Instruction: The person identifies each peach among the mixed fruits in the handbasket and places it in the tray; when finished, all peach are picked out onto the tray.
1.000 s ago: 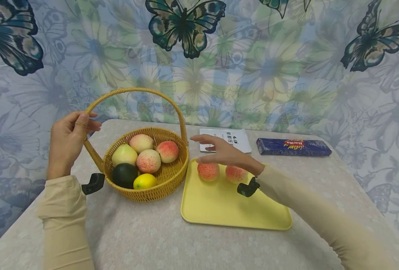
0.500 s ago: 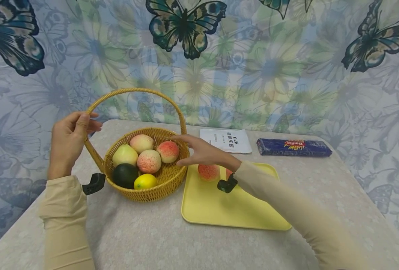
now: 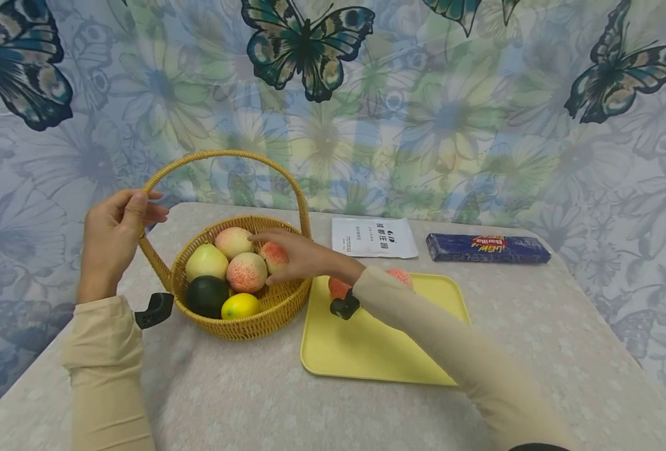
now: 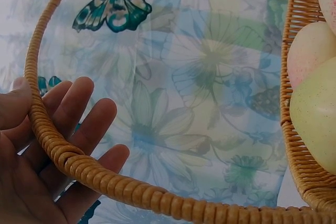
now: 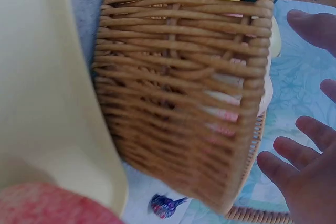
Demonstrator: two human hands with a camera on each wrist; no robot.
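A wicker basket holds three pink peaches, a pale green fruit, a dark green fruit and a lemon. My left hand grips the basket handle on its left side; in the left wrist view the handle lies across my fingers. My right hand reaches over the basket rim and hovers over the right-hand peach. Its fingers are spread and hold nothing. Two peaches lie on the yellow tray, partly hidden by my right arm.
A white packet and a dark blue Barilla box lie at the back of the table, behind the tray. A butterfly-print curtain hangs behind the table. The tray's near half is bare.
My right hand has moved left from above the tray's peaches, across the basket rim, to the right-hand peach in the basket. The left hand has stayed on the handle.
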